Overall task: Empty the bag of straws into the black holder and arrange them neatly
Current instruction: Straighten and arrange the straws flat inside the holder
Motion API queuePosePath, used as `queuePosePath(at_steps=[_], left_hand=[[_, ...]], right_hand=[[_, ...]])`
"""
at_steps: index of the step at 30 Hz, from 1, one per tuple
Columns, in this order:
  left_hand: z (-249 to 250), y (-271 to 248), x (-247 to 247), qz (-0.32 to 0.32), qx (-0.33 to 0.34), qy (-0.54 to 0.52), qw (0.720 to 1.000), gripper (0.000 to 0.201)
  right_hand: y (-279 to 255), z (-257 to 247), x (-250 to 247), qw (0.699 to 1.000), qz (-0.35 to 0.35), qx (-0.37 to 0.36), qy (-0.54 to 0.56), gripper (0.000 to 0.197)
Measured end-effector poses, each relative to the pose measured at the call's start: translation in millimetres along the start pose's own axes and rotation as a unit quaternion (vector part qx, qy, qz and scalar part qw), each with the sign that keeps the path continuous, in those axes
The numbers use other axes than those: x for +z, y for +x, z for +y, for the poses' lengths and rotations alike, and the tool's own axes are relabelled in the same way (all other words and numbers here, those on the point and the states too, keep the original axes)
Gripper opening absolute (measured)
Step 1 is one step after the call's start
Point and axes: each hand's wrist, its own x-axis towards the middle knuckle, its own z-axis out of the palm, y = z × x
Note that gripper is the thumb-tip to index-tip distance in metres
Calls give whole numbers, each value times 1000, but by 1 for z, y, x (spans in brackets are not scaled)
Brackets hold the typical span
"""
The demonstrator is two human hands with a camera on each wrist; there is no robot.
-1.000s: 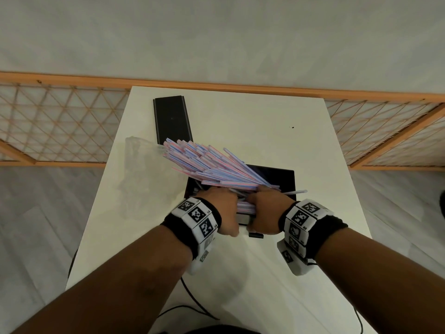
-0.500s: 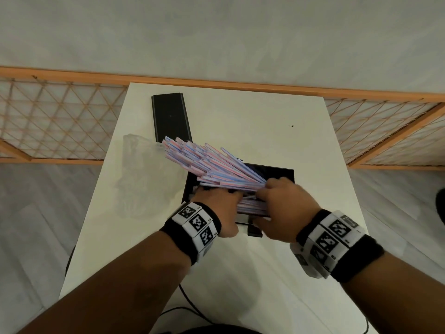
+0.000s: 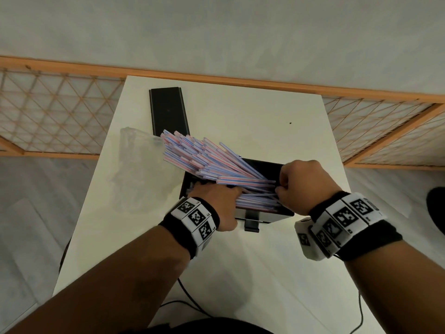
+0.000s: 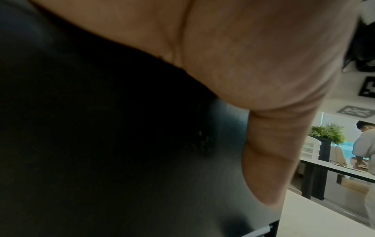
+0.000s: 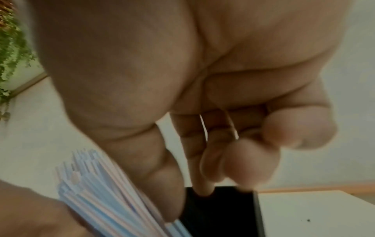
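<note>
fingers (image 3: 284, 179) of right hand (image 3: 304, 186) shifted right along straws (image 3: 216, 162)

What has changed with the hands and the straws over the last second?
The right hand moved from beside the left hand out to the right ends of the straws, its fingers curled at their tips. The left hand kept pressing on the bundle. The straws stayed fanned over the black holder; the empty bag and lid stayed put.
</note>
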Motion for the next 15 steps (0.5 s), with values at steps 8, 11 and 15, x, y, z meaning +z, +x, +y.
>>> queuePosePath(at_steps=[8, 11, 15], left_hand=[[1, 0, 5, 32, -10, 3, 999, 62], [1, 1, 6, 32, -12, 8, 999, 66], [1, 3, 8, 37, -8, 11, 999, 64]], right_hand=[[-13, 5, 3, 994, -103, 16, -33, 20], [-12, 5, 6, 995, -93, 24, -16, 4], [-15, 4, 1, 997, -76, 18, -8, 4]])
